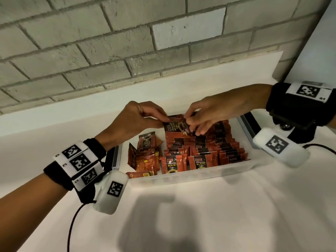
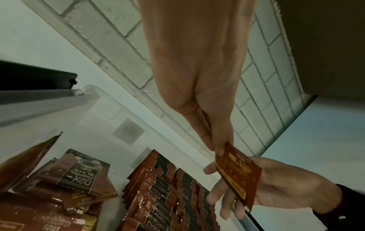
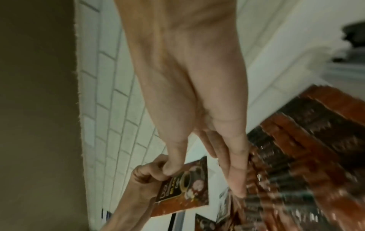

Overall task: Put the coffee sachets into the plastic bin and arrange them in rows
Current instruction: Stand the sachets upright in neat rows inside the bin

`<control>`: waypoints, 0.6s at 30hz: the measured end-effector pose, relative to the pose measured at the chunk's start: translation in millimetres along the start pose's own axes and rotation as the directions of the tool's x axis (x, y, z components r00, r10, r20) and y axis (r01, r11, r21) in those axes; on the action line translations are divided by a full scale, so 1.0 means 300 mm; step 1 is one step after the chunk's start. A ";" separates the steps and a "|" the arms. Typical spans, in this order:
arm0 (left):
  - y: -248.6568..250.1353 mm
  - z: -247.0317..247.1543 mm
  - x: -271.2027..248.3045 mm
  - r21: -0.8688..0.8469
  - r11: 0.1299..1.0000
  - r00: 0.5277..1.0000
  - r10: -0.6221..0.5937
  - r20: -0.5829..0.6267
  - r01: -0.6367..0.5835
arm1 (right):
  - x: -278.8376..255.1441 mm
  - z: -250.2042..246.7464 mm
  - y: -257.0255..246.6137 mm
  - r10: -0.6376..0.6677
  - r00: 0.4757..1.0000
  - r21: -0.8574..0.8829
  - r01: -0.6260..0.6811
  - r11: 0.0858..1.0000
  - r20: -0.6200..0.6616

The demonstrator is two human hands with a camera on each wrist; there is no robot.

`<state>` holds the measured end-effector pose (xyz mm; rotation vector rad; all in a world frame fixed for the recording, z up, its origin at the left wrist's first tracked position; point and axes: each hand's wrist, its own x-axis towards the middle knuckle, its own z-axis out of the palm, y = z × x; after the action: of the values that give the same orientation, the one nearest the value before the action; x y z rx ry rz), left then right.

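Observation:
A clear plastic bin (image 1: 200, 174) stands on the white counter. Red and black coffee sachets stand in tidy rows (image 1: 209, 148) in its middle and right part. Several loose sachets (image 1: 145, 153) lean in a heap at its left end. Above the bin's far side, both hands hold one coffee sachet (image 1: 172, 127). My left hand (image 1: 164, 120) pinches its upper left corner. My right hand (image 1: 189, 122) pinches its right edge, thumb in front, with the other fingers reaching down onto the rows. The left wrist view shows the sachet's (image 2: 239, 176) back; the right wrist view shows the sachet's (image 3: 185, 187) printed front.
A pale brick wall (image 1: 127, 42) with a white ledge rises just behind the bin. A dark and grey flat piece (image 1: 250, 125) lies right of the bin, and another dark and grey piece (image 1: 116, 155) lies left. Bare white counter (image 1: 200, 215) stretches in front. A black cable (image 1: 72, 224) hangs from my left wrist.

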<state>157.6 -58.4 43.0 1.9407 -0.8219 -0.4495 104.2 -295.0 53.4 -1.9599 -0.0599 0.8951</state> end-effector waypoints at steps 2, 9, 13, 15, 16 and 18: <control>0.003 0.018 0.005 -0.015 1.000 1.000 0.025 -0.013 -0.025 | 0.010 0.015 0.012 0.002 1.000 0.184 -0.006 0.983 0.023; -0.032 0.022 -0.006 0.087 0.988 0.973 -0.141 0.184 0.126 | -0.004 0.006 0.024 -0.026 0.997 0.088 0.033 0.996 -0.079; -0.040 0.020 -0.017 0.115 0.950 0.907 -0.310 0.286 0.289 | -0.010 0.032 0.030 -0.004 0.995 -0.013 0.003 1.000 -0.095; -0.024 0.046 -0.016 -0.001 0.933 0.869 -0.335 0.364 0.360 | -0.007 0.057 0.036 -0.019 0.995 -0.008 0.018 1.000 -0.103; -0.020 0.062 -0.009 -0.025 0.930 0.866 -0.333 0.372 0.368 | -0.004 0.066 0.039 -0.023 0.995 0.001 0.024 1.000 -0.102; -0.011 0.087 0.018 0.029 0.939 0.881 -0.332 0.338 0.343 | 0.002 0.075 0.042 -0.016 0.998 -0.010 0.016 1.000 -0.065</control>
<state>146.7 -77.5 27.8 2.0113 -0.6788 -1.0250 87.1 -285.1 37.0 -1.9930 -0.0423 0.8215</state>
